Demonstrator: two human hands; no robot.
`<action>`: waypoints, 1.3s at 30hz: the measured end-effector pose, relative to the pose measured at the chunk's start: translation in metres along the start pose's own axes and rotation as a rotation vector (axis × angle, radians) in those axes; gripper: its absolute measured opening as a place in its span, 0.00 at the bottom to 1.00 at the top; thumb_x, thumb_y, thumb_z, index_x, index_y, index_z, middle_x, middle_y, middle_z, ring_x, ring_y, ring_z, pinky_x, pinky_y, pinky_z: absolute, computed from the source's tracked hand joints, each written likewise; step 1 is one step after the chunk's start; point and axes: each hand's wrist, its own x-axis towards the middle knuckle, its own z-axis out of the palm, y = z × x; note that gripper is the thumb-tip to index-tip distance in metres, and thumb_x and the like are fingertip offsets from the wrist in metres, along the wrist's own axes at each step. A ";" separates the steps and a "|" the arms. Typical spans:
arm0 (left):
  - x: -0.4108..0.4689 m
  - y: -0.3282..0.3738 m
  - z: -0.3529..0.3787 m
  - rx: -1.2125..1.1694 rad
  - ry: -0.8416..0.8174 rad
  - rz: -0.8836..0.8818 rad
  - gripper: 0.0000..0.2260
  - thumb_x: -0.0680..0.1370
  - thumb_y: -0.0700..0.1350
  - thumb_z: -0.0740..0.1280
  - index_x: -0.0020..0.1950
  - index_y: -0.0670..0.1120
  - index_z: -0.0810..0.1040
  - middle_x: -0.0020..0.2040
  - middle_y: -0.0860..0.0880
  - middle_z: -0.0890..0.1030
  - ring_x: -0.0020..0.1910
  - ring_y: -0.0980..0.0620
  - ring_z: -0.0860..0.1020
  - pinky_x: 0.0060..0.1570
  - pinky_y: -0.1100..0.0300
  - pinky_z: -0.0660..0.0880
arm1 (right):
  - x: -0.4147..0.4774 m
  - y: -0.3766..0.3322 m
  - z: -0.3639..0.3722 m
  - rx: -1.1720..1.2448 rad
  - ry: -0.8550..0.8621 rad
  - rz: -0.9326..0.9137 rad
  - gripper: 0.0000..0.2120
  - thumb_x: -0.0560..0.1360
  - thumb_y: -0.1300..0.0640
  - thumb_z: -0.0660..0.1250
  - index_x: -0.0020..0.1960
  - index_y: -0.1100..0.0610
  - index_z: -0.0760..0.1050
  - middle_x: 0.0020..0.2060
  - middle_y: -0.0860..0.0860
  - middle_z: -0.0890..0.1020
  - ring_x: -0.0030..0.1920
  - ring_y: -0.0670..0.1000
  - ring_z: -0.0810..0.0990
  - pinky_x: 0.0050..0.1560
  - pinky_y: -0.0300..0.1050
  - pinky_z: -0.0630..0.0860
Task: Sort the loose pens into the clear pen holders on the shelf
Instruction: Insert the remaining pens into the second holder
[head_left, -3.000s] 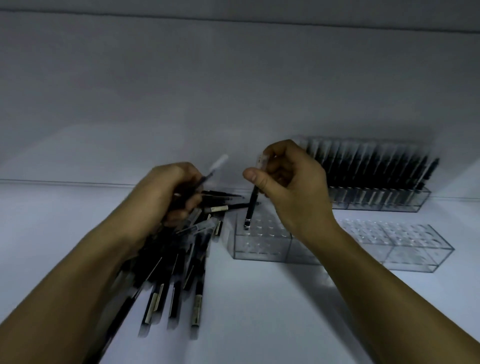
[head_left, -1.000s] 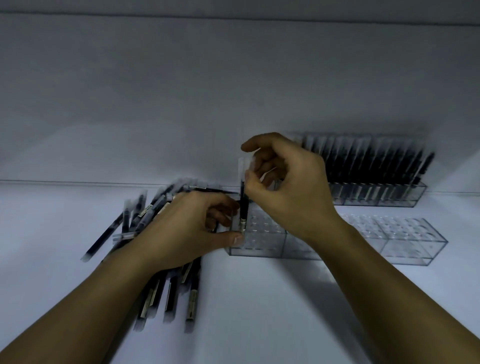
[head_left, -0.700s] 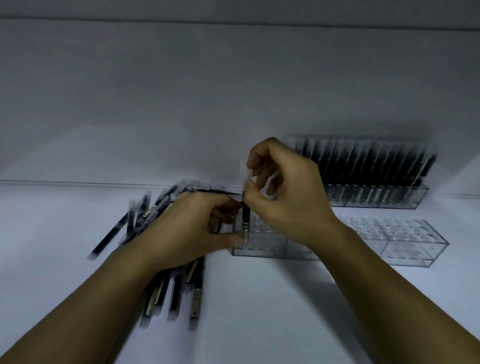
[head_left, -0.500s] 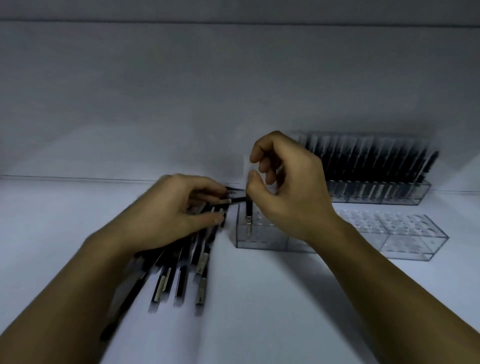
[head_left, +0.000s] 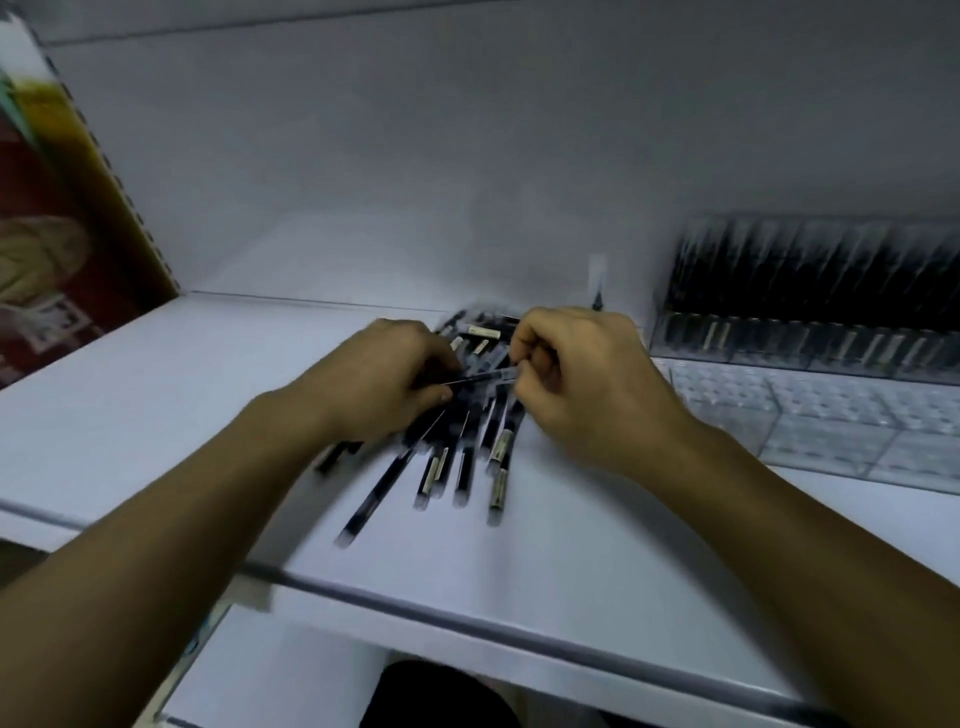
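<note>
The right hand (head_left: 587, 384) is shifting off the clear holder (head_left: 831, 415), now to its right; it and the left hand (head_left: 384, 379) are pinching one pen (head_left: 483, 376) between them, loose pens (head_left: 460, 462) lying beneath.

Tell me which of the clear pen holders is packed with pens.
The rear holder, against the back wall: upright dark pens fill it. The front holder, just before it, shows rows of empty holes.

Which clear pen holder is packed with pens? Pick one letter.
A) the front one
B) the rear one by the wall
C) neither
B: the rear pen holder is lined end to end with dark pens, while the front pen holder shows mostly bare holes.
</note>
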 end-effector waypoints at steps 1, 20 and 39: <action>0.000 0.003 0.005 0.008 0.022 -0.009 0.09 0.76 0.46 0.71 0.56 0.52 0.82 0.51 0.52 0.82 0.49 0.51 0.79 0.51 0.54 0.77 | 0.000 0.001 -0.001 0.016 0.005 0.019 0.05 0.72 0.64 0.68 0.41 0.55 0.77 0.31 0.46 0.76 0.34 0.45 0.74 0.37 0.36 0.70; -0.018 -0.042 -0.007 -0.116 -0.103 -0.533 0.06 0.76 0.50 0.71 0.51 0.50 0.82 0.44 0.52 0.84 0.44 0.52 0.80 0.44 0.60 0.71 | -0.003 -0.013 0.023 -0.129 -0.198 0.004 0.04 0.76 0.57 0.64 0.46 0.50 0.78 0.40 0.45 0.80 0.44 0.51 0.77 0.54 0.52 0.75; 0.048 -0.025 -0.007 -0.033 -0.409 -0.775 0.16 0.71 0.48 0.76 0.49 0.39 0.77 0.48 0.42 0.81 0.44 0.43 0.82 0.44 0.52 0.82 | -0.004 -0.010 0.022 -0.054 -0.192 0.054 0.05 0.75 0.58 0.66 0.46 0.50 0.79 0.37 0.43 0.78 0.40 0.49 0.77 0.53 0.50 0.76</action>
